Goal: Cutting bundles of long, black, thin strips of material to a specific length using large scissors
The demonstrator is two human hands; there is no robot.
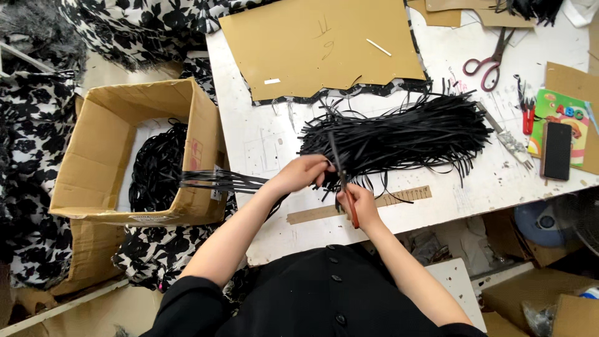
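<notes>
So the left hand [304, 175] is pinched shut around a bunch of black strips [218, 181] that trail off to the left over the table edge toward the cardboard box [100, 162]; the right hand [357, 203] is closed around the red handles of a pair of scissors [343, 181], blades pointing up and away, right at the strips beside the left fingers; can't tell if the blades are actually biting anything. Just beyond both hands sits a big loose pile of black strips [412, 134] on the white table [262, 143]; a strip of brown tape [374, 203] is stuck flat along the near edge, under the right hand. The box on the left has a heap of black cut pieces [156, 168] inside. Farther back there's a brown cardboard template [318, 43]; off to the right a second pair of red-handled scissors [490, 56], small red snips [528, 115], a colourful booklet [564, 118] with a dark phone [556, 150] lying on it.
</notes>
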